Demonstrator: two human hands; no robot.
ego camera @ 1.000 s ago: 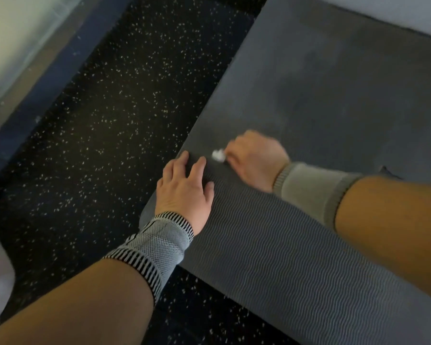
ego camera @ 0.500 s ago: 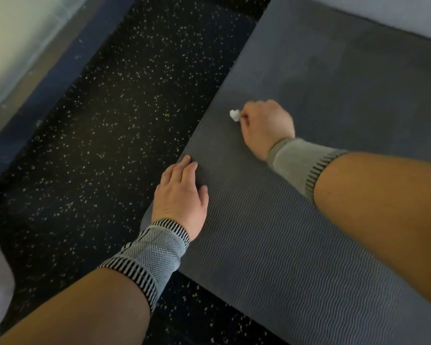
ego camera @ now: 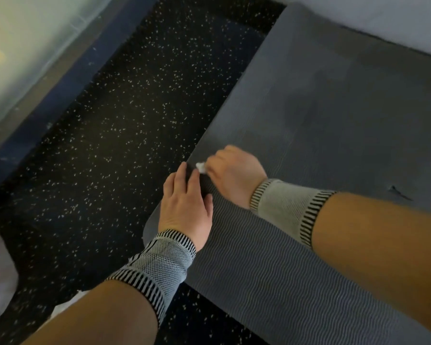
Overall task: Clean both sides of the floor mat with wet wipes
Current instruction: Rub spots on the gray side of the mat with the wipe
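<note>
Since the grey mat (ego camera: 334, 100) takes up most of my view on the speckled floor (ego camera: 125, 115), that's where I'm at: top side looks half done, with darker patches further out, maybe damp, and the underside not started as far as I can tell. My left hand (ego camera: 184, 207) lies flat pinning the edge, and my right hand (ego camera: 234, 173) pinches a balled-up wipe (ego camera: 201, 167) just beside it.

One floor mat (ego camera: 334, 108), grey, right half of frame. One wet wipe (ego camera: 201, 167), small white wad, centre. Two hands: left hand (ego camera: 184, 207) centre, right hand (ego camera: 234, 175) just right of it. Two wrist sleeves (ego camera: 157, 265), one per wrist. One speckled floor (ego camera: 125, 120), left.
</note>
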